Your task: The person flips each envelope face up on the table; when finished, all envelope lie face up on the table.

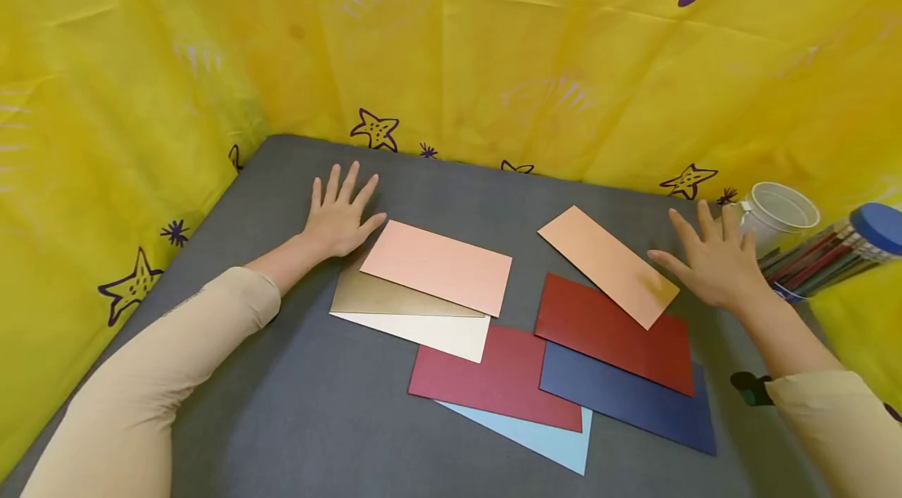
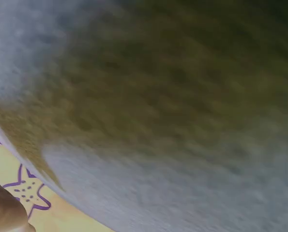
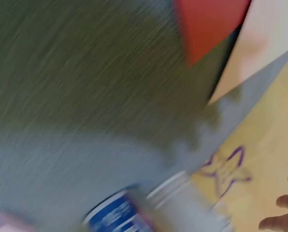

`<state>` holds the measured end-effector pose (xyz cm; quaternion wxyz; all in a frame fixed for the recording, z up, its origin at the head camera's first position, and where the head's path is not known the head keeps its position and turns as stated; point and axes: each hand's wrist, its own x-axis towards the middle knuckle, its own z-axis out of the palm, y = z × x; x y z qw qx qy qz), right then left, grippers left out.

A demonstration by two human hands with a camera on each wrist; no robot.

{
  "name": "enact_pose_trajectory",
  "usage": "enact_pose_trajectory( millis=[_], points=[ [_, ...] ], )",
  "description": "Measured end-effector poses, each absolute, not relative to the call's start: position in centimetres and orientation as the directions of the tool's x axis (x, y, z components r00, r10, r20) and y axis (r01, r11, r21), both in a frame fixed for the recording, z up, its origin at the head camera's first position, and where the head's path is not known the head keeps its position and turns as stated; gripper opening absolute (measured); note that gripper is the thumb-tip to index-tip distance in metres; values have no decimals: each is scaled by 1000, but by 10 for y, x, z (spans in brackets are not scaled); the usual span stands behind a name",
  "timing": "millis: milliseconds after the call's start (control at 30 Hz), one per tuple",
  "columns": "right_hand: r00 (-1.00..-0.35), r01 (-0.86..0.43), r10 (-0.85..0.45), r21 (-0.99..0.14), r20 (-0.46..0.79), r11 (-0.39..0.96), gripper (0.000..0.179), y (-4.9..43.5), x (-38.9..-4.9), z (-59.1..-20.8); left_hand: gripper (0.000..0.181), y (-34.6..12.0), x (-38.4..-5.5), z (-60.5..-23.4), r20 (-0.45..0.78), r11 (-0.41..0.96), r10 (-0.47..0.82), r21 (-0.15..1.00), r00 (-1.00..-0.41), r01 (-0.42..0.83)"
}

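My left hand (image 1: 334, 220) has its fingers spread at the far left of the table, its thumb tip beside the corner of a flat pink rectangular card (image 1: 437, 267). Under that card lie a tan card (image 1: 395, 297) and a cream one (image 1: 437, 331). A burgundy card (image 1: 486, 380) overlaps a light blue card (image 1: 550, 439). Further right, a dark red card (image 1: 599, 330) covers part of a navy card (image 1: 634, 408), and a peach card (image 1: 599, 259) lies slantwise across the red. Beside the white cup, my right hand (image 1: 722, 263) has spread fingers and holds nothing.
The white cup (image 1: 768, 208) stands at the right edge of the grey table (image 1: 282, 420). Next to it is a clear container (image 1: 831, 251) of pencil-like sticks with a blue end. A small dark object (image 1: 752, 388) lies by the right sleeve. Yellow patterned cloth (image 1: 451, 52) surrounds the table.
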<state>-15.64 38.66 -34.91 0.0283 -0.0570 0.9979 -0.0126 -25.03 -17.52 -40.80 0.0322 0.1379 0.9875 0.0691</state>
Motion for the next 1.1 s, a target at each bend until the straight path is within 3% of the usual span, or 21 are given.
enact_pose_trajectory(
  millis=[167, 300, 433, 567, 733, 1100],
  points=[
    [-977, -212, -212, -35, 2, 977, 82, 341, -158, -346, 78, -162, -249, -405, 10, 929, 342, 147, -940, 340],
    [-958, -273, -282, -153, -41, 950, 80, 297, -160, -349, 77, -150, -248, -396, 31, 880, 412, 248, -911, 406],
    [-937, -294, -337, -318, -89, 901, 76, 257, -167, -359, 74, -141, -248, -388, -50, 820, 495, 355, -867, 448],
    [-917, -304, -378, -397, -123, 866, 71, 223, -177, -368, 83, -138, -250, -383, -151, 794, 564, 368, -812, 484],
    [-904, -287, -379, -374, -200, 882, 76, 194, -188, -373, 93, -136, -253, -380, -238, 798, 576, 371, -782, 475],
    [-893, -305, -381, -301, -240, 904, 79, 176, -198, -383, 88, -134, -259, -388, -279, 818, 554, 354, -784, 453]
  ],
)
